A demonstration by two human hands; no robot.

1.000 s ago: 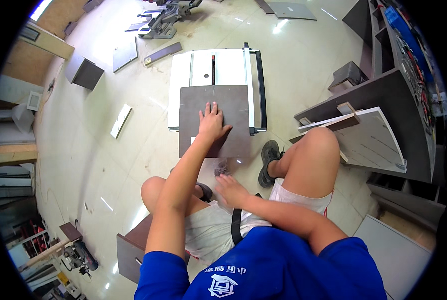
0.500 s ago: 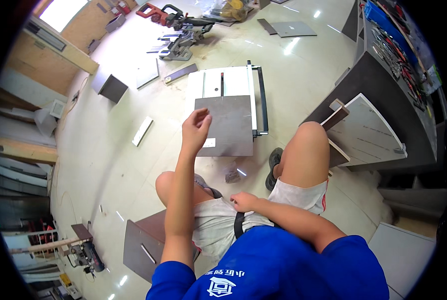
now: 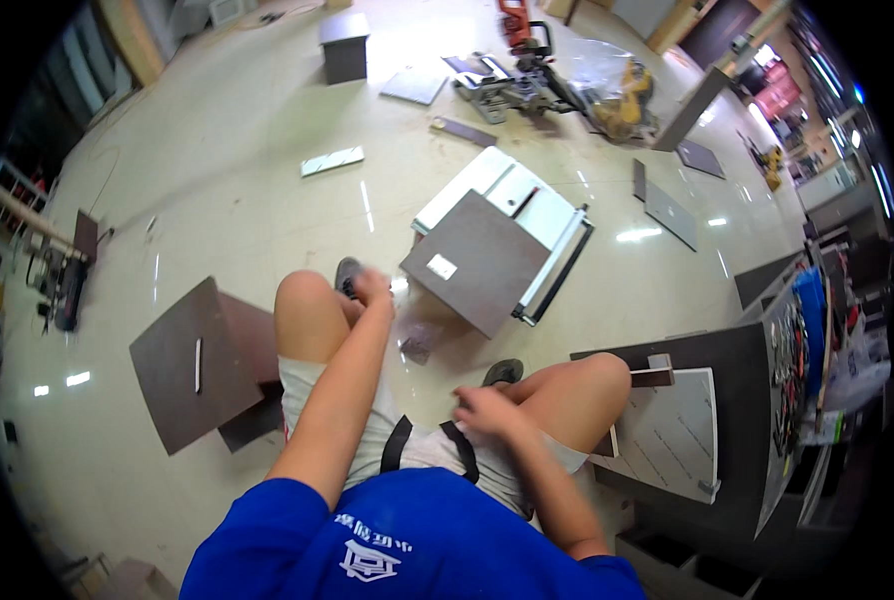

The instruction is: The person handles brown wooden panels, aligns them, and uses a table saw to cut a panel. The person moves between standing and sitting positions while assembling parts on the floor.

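Brown laminate panel (image 3: 487, 262) lies on a white table saw (image 3: 527, 205) above centre frame, just beyond my left hand (image 3: 372, 290). That hand is blurred, fingers curled near my left knee; whether it grips anything I cannot tell. My right hand (image 3: 487, 410) rests at my lap, fingers loosely bent, empty. A dark board (image 3: 192, 365) lies at the left, a grey cabinet (image 3: 727, 420) at the right.

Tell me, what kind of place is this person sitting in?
Probably a woodworking shop. Brown boards lie cut on the shiny floor, a power saw sits farther back, and a table saw stands in front of the person.
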